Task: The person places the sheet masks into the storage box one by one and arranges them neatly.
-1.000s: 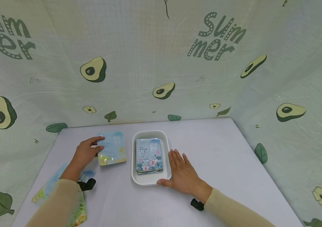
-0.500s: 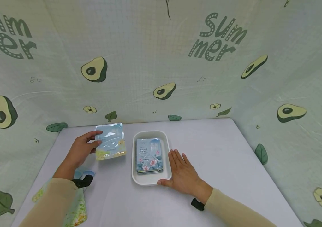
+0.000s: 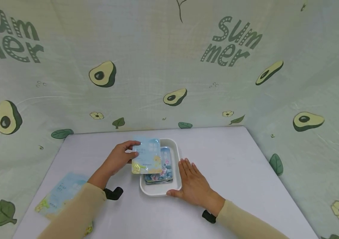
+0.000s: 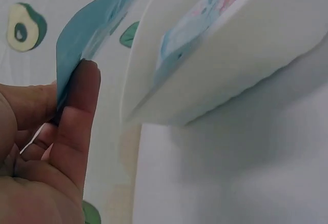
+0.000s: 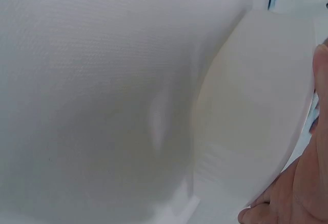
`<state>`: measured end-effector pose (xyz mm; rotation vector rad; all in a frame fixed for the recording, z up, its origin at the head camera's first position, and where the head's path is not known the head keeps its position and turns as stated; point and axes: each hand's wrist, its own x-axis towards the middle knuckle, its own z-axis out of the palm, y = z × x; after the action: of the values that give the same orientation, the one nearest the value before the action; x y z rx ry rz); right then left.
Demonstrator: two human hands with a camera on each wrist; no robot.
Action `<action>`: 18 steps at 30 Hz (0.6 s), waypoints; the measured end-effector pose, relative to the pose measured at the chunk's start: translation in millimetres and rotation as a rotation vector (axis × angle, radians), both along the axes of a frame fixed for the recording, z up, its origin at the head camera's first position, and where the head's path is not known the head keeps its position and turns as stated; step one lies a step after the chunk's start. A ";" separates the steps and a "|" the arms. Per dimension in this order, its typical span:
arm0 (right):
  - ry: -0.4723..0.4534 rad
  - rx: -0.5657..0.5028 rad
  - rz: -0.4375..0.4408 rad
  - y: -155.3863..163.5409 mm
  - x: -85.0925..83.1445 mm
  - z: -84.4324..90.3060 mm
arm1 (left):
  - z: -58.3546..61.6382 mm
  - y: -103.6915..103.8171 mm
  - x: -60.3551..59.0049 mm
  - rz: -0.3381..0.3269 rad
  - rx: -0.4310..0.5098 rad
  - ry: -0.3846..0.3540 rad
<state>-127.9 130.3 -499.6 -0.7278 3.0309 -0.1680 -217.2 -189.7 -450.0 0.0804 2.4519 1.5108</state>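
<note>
My left hand [image 3: 121, 157] pinches a light blue packet [image 3: 147, 156] by its left edge and holds it over the left rim of the white tray [image 3: 176, 149]. The left wrist view shows my thumb [image 4: 77, 116] pressed against the blue packet [image 4: 92, 34] beside the tray's wall [image 4: 230, 70]. A stack of blue floral packets [image 3: 165, 171] lies in the tray. My right hand [image 3: 191, 182] lies flat on the table against the tray's right side, thumb at its near corner. The right wrist view shows the tray's outer wall [image 5: 256, 116].
Another blue packet [image 3: 60, 194] lies on the white table [image 3: 232, 166] at the near left, partly behind my left sleeve. Avocado-print cloth walls [image 3: 169, 66] enclose the table at the back and both sides.
My left hand lifted the light blue packet off the table and carried it right, from beside the tray to over its left rim. The right hand stayed in place.
</note>
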 end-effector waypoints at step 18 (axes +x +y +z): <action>0.015 -0.006 0.007 -0.6 0.7 0.9 | -18.6 59.9 -5.4 0.019 -0.213 0.044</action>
<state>-127.1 129.7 -498.7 -0.7440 3.0429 -0.1726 -222.6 -129.9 -468.6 0.0500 2.6390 1.2580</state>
